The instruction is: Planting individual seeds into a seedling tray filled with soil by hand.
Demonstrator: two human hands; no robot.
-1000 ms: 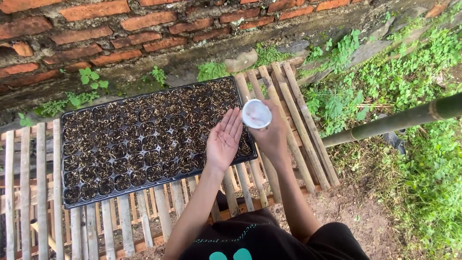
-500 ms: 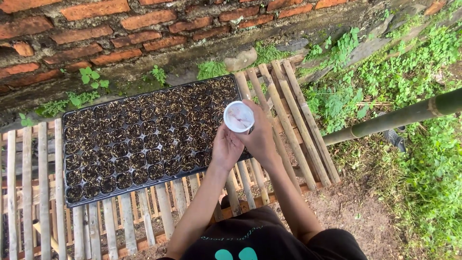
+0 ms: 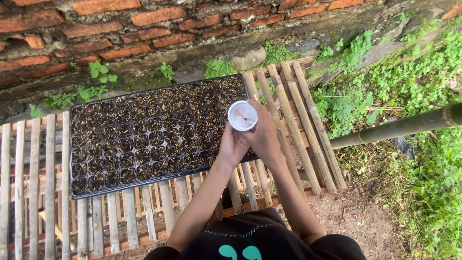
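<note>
Gripped in the right hand, small white cup, mouth up and level, over the near right corner of the black seedling tray on the slatted bamboo bench; left hand cupped loosely against the cup's underside, grasping nothing that shows. Best kept level and low over the soil-filled cells, steadied from below, wrists close together so nothing spills through the slats. Worth working cell by cell, away from the brick wall.

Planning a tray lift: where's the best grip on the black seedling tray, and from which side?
Grip the black seedling tray by its rim at both short ends, coming from the sides. It lies flat on the slatted bamboo bench; its cells hold soil, and its right end sits under the hands and white cup.
</note>
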